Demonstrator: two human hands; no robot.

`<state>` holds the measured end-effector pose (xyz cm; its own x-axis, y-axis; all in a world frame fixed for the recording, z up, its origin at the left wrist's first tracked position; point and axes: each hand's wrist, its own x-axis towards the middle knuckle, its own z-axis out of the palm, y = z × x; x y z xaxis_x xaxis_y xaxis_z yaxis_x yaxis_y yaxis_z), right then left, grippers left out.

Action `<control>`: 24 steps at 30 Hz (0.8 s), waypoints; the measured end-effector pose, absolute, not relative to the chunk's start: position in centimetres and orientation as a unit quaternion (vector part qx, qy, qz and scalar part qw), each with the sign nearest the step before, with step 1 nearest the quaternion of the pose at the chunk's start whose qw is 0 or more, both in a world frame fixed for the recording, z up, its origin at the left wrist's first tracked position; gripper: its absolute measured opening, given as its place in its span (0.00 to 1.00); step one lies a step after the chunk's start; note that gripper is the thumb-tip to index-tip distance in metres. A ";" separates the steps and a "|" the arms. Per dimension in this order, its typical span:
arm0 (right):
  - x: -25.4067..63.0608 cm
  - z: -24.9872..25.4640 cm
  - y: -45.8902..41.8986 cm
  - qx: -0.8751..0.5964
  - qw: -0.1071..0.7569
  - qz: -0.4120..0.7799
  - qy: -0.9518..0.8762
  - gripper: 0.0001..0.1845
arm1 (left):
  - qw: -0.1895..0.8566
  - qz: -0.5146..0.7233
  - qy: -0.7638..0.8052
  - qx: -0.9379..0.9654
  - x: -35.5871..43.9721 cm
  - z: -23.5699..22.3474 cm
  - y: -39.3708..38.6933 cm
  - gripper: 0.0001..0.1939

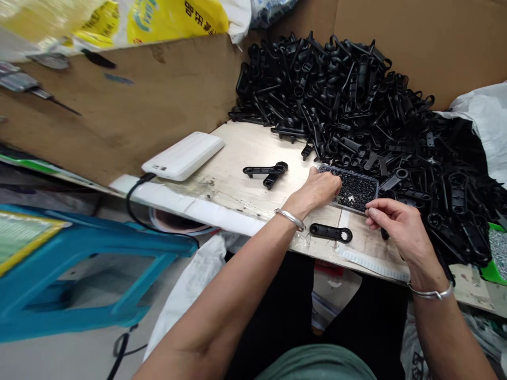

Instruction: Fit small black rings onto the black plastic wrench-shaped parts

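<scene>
A shallow transparent tray full of small black pieces lies between my hands on the workbench. My left hand reaches over its left end, fingers curled down at the pieces; what they hold, if anything, is hidden. At the tray's near right corner, my right hand pinches the edge between thumb and finger. Just in front of the tray lies a flat black plastic arm with a ring end. Farther left, two joined or overlapping black plastic arms rest on the wood.
A large heap of black plastic parts fills the back and right. A white power bank with a black cable stands at the left, beside a cardboard wall. A blue stool is below left; a green tray sits far right.
</scene>
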<state>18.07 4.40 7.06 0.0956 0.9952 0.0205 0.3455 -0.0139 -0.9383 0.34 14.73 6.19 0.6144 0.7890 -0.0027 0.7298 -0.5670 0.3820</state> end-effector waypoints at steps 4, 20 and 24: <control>18.7 7.0 4.0 -0.606 0.438 0.377 -0.547 0.13 | 0.172 0.112 0.463 0.862 -1.4 6.4 15.3 0.13; 18.6 6.9 3.5 -0.612 0.405 0.371 -0.569 0.14 | 0.141 0.029 0.473 0.869 -0.9 6.1 15.7 0.12; 18.7 6.7 3.3 -0.604 0.418 0.384 -0.559 0.12 | 0.157 0.053 0.470 0.867 -1.5 5.9 15.7 0.12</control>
